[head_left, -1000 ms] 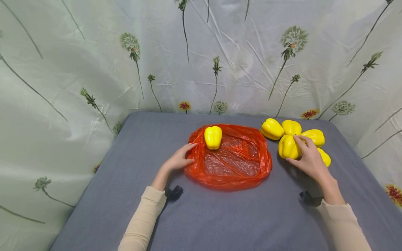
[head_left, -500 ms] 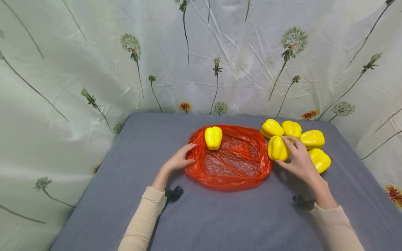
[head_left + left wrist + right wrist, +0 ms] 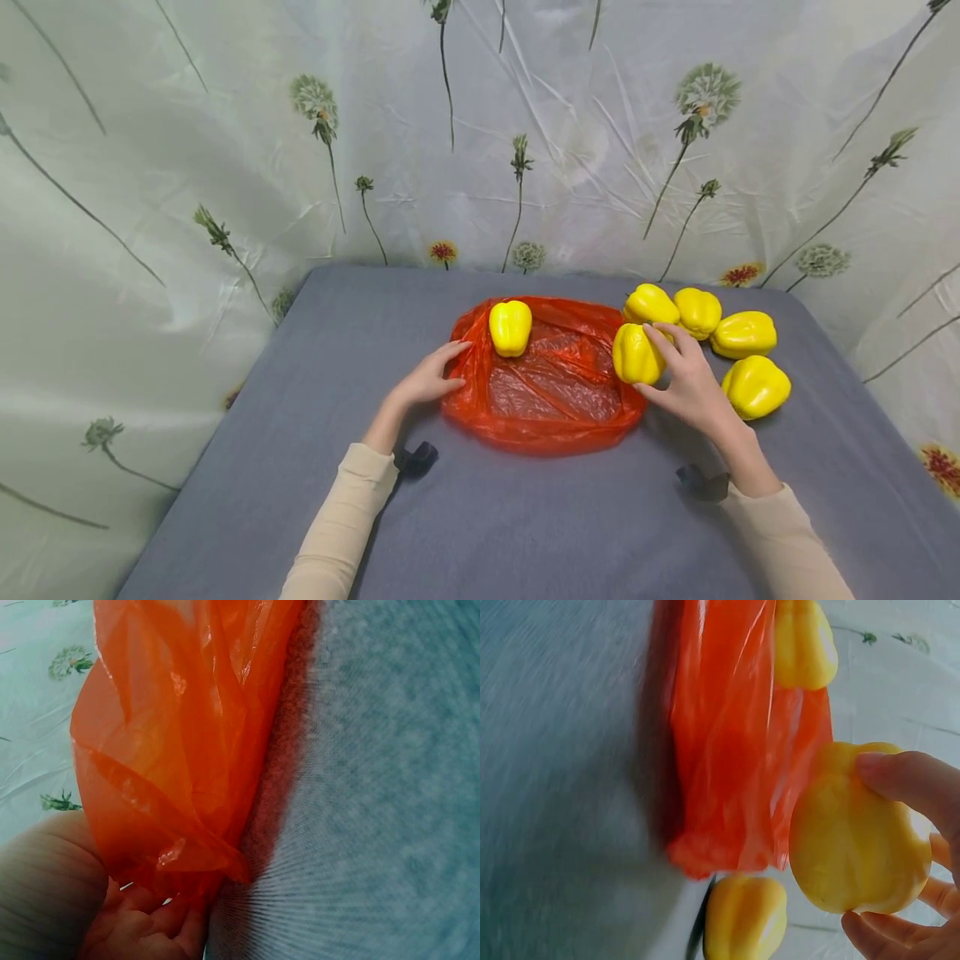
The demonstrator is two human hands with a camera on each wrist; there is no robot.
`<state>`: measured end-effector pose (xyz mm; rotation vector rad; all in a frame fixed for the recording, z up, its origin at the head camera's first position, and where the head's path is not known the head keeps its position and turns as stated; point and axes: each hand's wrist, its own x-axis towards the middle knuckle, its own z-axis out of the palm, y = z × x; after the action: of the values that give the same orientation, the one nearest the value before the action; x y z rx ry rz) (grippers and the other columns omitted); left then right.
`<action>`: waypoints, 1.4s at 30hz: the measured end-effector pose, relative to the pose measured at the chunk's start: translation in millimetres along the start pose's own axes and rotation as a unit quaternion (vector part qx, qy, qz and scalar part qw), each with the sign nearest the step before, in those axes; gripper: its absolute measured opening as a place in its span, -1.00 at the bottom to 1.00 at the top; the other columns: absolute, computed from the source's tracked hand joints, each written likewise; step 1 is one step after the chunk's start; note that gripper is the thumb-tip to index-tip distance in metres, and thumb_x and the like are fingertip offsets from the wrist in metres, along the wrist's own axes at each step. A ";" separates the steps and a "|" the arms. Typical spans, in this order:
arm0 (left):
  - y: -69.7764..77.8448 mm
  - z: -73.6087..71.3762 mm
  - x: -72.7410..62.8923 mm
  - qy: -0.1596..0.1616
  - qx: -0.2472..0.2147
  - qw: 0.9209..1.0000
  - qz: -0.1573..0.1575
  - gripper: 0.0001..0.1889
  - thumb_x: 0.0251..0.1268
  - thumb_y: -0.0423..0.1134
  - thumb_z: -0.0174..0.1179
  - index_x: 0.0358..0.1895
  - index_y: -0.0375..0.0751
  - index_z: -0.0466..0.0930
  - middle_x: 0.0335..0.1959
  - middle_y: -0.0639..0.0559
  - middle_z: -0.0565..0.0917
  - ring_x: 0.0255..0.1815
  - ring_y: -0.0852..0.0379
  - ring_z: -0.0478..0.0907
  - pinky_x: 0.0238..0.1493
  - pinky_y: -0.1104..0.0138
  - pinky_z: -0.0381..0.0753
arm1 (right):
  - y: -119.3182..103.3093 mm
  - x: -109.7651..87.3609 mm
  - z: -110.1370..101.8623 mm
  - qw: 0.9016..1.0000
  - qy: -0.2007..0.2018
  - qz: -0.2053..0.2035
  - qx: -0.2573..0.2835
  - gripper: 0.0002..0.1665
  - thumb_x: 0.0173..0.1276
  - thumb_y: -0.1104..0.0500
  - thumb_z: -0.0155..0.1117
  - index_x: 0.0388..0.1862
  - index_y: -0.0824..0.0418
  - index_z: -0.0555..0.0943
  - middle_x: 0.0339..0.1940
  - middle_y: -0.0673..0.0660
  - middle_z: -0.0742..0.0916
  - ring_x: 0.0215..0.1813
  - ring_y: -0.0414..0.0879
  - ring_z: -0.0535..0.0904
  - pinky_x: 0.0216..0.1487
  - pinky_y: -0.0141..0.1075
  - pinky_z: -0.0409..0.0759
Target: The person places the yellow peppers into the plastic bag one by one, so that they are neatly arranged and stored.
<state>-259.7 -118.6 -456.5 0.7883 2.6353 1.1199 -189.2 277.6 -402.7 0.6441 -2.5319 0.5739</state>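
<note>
A red plastic bag (image 3: 543, 429) stands with its mouth spread wide on the table; one yellow bell pepper (image 3: 510, 329) shows at its back left. My left hand (image 3: 426, 379) holds the bag's left side, with thumb and fingers about the film; the left wrist view shows the crinkled plastic (image 3: 172, 750) between them. Between the thumb and fingers of my right hand (image 3: 692, 379) is another yellow bell pepper (image 3: 637, 354), raised at the bag's right rim. In the right wrist view this bell pepper (image 3: 859, 832) overlaps the bag's edge.
Several more yellow bell peppers (image 3: 742, 335) lie in a loose group at the table's back right, the nearest one (image 3: 756, 387) just right of my right hand. A flower-print curtain (image 3: 585, 150) hangs behind the grey cloth-covered table (image 3: 510, 533).
My right hand has drawn a bell pepper leftward out of the group, up to the bag's right rim. My left hand has stayed at the bag's left side.
</note>
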 end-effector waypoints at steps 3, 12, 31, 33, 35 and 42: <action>0.5 -0.6 -0.3 0.004 -0.002 1.000 0.002 -0.33 0.17 -0.38 0.15 0.39 -0.31 0.18 0.43 -0.33 0.20 0.45 -0.27 0.12 0.43 -0.08 0.16 | -5.2 5.4 6.4 1.000 0.000 -0.012 0.005 -0.01 -0.24 0.33 0.56 0.26 0.41 0.35 0.18 0.43 0.41 0.15 0.28 0.33 0.02 0.18 0.45; 1.8 0.8 -0.3 0.006 0.006 1.000 0.006 -0.34 0.17 -0.40 0.15 0.38 -0.33 0.19 0.42 -0.35 0.21 0.44 -0.29 0.14 0.42 -0.10 0.16 | -21.6 15.0 26.6 0.999 -0.014 -0.036 0.026 -0.02 -0.22 0.30 0.57 0.26 0.40 0.36 0.19 0.39 0.42 0.16 0.23 0.35 0.07 0.13 0.46; 5.2 -0.1 -1.3 0.004 -0.002 1.000 -0.006 -0.35 0.18 -0.38 0.14 0.39 -0.31 0.19 0.43 -0.32 0.20 0.46 -0.26 0.11 0.44 -0.08 0.14 | -59.0 28.8 54.2 0.993 -0.067 -0.072 0.068 -0.05 -0.10 0.20 0.53 0.32 0.30 0.34 0.25 0.30 0.40 0.27 0.17 0.31 0.15 0.06 0.52; 4.7 0.1 -0.4 0.005 -0.001 1.000 -0.004 -0.35 0.19 -0.37 0.14 0.39 -0.31 0.19 0.43 -0.32 0.20 0.46 -0.27 0.11 0.44 -0.08 0.14 | -62.7 30.8 55.8 0.992 -0.072 -0.078 0.067 -0.06 -0.09 0.20 0.53 0.32 0.30 0.34 0.25 0.29 0.41 0.26 0.15 0.31 0.16 0.06 0.52; 3.8 0.5 0.4 0.004 0.001 1.000 -0.002 -0.34 0.19 -0.37 0.14 0.39 -0.30 0.19 0.43 -0.32 0.20 0.45 -0.27 0.12 0.43 -0.08 0.14 | -66.2 32.6 58.2 0.991 -0.074 -0.088 0.066 -0.06 -0.09 0.20 0.53 0.31 0.31 0.34 0.24 0.30 0.41 0.24 0.15 0.32 0.16 0.05 0.51; 0.1 2.3 -0.1 0.011 -0.004 1.000 0.010 -0.32 0.13 -0.41 0.14 0.38 -0.33 0.19 0.41 -0.34 0.22 0.44 -0.28 0.14 0.43 -0.07 0.15 | -78.6 36.9 70.4 0.987 -0.099 -0.104 0.068 -0.06 -0.06 0.15 0.53 0.33 0.31 0.34 0.25 0.29 0.41 0.26 0.14 0.33 0.19 0.00 0.51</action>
<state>-258.8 -117.2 -458.1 0.8064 2.6459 1.1500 -199.7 167.4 -418.4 1.0480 -2.5783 0.6386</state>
